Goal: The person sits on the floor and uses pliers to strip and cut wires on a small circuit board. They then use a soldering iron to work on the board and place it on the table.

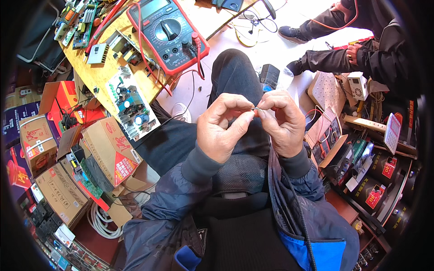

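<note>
Where the two hands meet above the person's lap, a thin, short piece of wire (257, 109) shows as a pale grey sliver, no thicker than a line against the dark trouser leg behind it. Only its middle stretch can be seen; both ends disappear behind fingertips, and it is too small to tell whether it is bare metal or a lead with a coating. The left hand (221, 128) pinches one end between thumb and forefinger, pressed together on it, and the right hand (282, 122) pinches the other end the same way, so the wire bridges the narrow gap between the two pinches, level and just in front of the raised knee. The other fingers of both hands curl loosely (the right ones hide the palm entirely). Taking the wire as the marker: up and to its left, on a yellow table (97, 74), lies a red meter (168, 32) with a round dial and red leads, with a green circuit board (132, 107) lower on the same table edge. Further left and lower sit cardboard boxes (108, 149). To the upper right of the wire, well apart, another person's hand (353, 53) rests on a dark sleeve.
</note>
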The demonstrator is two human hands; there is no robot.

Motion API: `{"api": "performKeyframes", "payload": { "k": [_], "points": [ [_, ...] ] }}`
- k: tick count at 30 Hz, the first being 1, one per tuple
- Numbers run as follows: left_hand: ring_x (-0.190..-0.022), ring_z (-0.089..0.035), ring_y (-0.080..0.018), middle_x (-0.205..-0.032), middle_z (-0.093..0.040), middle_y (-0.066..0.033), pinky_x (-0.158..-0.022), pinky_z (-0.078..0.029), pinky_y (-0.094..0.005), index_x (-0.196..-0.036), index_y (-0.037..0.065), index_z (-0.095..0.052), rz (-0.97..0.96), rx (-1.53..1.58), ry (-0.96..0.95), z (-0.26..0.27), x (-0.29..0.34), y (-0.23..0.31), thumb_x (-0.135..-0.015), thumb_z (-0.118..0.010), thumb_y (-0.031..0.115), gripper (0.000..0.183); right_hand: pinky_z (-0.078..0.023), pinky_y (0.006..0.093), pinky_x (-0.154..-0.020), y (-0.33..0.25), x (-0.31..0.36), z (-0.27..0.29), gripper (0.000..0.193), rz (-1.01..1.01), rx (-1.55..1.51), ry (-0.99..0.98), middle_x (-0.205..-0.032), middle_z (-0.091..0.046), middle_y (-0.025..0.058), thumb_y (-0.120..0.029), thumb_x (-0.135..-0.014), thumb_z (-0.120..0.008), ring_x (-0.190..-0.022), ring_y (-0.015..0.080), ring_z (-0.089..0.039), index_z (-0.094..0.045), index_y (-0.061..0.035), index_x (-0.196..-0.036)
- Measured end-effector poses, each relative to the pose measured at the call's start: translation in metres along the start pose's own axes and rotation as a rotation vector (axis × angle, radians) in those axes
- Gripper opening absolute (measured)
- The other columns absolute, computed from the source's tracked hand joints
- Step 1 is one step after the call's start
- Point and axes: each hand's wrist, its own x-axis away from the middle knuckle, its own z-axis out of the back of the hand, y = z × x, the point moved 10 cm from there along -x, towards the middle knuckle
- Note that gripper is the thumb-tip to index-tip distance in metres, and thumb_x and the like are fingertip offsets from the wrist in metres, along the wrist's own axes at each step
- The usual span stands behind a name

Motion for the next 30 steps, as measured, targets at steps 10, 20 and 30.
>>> {"api": "performKeyframes", "payload": {
  "k": [10,20,30],
  "points": [
    [-0.094,-0.063,-0.0109,-0.105,-0.064,-0.006,-0.087,-0.051,-0.0256,-0.105,-0.002,-0.064,-0.039,0.018,-0.034,-0.0005,-0.0024,0.0008,-0.097,-0.066,-0.004,0.008,-0.05,0.0299,-0.086,-0.0028,-0.0017,-0.0057,0.019,-0.017,-0.029,-0.046,-0.099,-0.064,0.0077,0.008,-0.084,-0.073,-0.094,0.0177,-0.062,-0.066,-0.0005,-0.099],
    [-0.096,-0.064,-0.0113,-0.106,-0.062,-0.0059,-0.088,-0.053,-0.0254,-0.108,-0.002,-0.064,-0.085,-0.004,-0.085,-0.0047,-0.0025,0.005,-0.097,-0.065,-0.006,0.011,-0.049,0.0293,-0.087,-0.0052,-0.0001,-0.0059,0.016,-0.036,-0.062,-0.074,-0.1,-0.063,0.0076,0.006,-0.087,-0.073,-0.095,0.017,-0.061,-0.066,0.0006,-0.101],
    [-0.097,-0.063,-0.0118,-0.106,-0.061,-0.0062,-0.089,-0.052,-0.0253,-0.107,-0.002,-0.064,-0.085,0.005,-0.091,-0.0069,-0.0011,0.0059,-0.096,-0.064,-0.008,0.012,-0.048,0.0305,-0.088,-0.0051,0.0014,-0.0071,0.014,-0.041,-0.085,-0.093,-0.1,-0.062,0.0081,0.002,-0.09,-0.071,-0.096,0.0181,-0.059,-0.064,0.0013,-0.102]
  ]
}}
